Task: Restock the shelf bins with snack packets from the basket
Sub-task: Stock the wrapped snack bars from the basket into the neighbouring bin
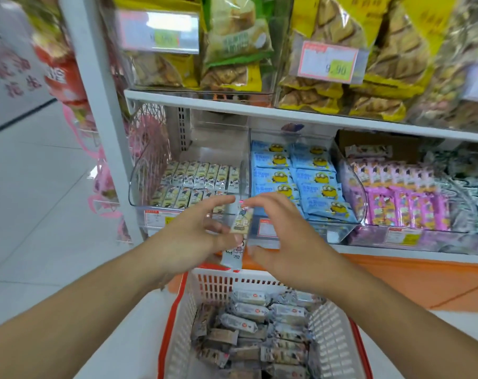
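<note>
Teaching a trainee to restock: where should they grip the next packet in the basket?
Pinch a top packet across its narrow width at mid-body, coming from above. They lie flat and piled in the basket, whose walls block the sides.

basket: white lattice, red rim
middle bin packets: light blue, yellow cartoon figures
right bin packets: pink-purple
upper shelf bags: yellow
shelf base: orange
</note>
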Available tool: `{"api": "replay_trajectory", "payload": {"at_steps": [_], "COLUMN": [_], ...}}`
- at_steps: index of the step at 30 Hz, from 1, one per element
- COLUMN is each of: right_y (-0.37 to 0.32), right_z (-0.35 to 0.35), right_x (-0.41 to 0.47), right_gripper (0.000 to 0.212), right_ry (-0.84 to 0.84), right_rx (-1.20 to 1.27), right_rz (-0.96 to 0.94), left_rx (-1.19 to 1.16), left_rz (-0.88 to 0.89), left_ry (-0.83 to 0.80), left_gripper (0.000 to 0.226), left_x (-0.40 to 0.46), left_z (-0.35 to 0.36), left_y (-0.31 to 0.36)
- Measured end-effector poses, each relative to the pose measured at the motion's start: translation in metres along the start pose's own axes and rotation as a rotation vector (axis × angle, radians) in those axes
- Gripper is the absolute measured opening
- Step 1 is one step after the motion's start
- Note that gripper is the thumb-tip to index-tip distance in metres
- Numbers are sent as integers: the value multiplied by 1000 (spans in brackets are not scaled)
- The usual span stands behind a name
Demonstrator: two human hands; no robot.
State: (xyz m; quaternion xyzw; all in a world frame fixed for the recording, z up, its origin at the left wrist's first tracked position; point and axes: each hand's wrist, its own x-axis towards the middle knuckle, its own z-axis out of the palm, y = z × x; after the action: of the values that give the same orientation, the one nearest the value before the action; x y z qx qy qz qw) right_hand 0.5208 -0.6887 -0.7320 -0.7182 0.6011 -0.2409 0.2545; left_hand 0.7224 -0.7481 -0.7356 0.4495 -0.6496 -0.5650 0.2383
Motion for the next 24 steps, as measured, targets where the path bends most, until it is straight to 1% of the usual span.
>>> {"api": "replay_trajectory", "payload": {"at_steps": [2,4,7,9,11,13,16,18,20,22,24], "right_y": [-4,-6,-4,1,5,7,10,12,13,15,20], "right_z": [-2,-5,-10,-9,-8,-6,-3,-3,-7,-12,-14], "right_x": [4,10,19,25,30,33,37,42,50,58,65], "right_gripper": [60,60,53,50,48,45,51,53,51,49,50], "right_ry": [46,38,37,62,87,76,28,19,44,113,176], "right_rx": [128,328,492,555,613,636,608,570,508,366,117], "right_rz": [83,161,213,224,238,253,257,257,248,207,112], "left_rx": [-12,-18,53,118,176,249,333,417,502,550,642], "left_rz": [49,88,114,112,81,47,42,60,80,85,91], "left_ry": [25,28,38,-2,-77,-114,-101,-73,-34,14,47], "left_gripper": [62,60,65,78,99,113,118,116,113,112,114], "left_x": [2,5,9,12,16,23,36,44,54,68,89], "left_z": [-2,-2,-5,-9,-15,-19,-22,-24,-28,-34,-39], "left_y": [2,4,4,4,4,2,-3,-2,2,8,11]}}
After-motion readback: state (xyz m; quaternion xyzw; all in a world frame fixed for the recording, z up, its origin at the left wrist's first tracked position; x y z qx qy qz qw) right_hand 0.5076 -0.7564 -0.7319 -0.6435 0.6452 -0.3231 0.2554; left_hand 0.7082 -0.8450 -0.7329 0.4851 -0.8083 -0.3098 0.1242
